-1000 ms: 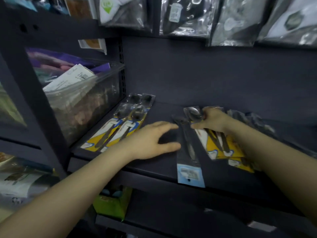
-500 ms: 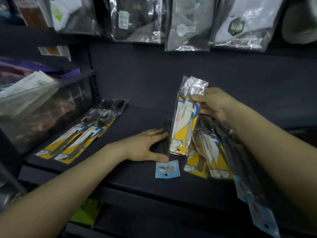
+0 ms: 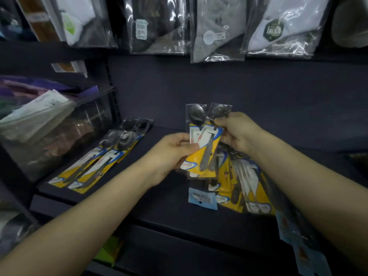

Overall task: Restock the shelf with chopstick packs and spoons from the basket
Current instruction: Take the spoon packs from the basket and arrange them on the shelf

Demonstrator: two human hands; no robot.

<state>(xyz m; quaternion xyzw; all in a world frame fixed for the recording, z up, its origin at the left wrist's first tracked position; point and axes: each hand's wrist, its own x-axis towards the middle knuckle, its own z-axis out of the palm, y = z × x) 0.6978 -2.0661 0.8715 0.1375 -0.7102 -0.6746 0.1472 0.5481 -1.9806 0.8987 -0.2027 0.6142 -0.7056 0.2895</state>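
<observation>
- two hands grip one spoon pack (image 3: 203, 144): left hand (image 3: 175, 151) fingers pinching its left edge, right hand (image 3: 237, 134) fingers pinching its upper right.
- spoon pack is upright above the shelf (image 3: 159, 202).
- more packs (image 3: 239, 186) lie below it; another pile (image 3: 99, 162) well left.

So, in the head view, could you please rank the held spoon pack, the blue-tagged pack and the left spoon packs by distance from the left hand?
1. held spoon pack, in the left hand
2. blue-tagged pack, lower right
3. left spoon packs, far left
</observation>
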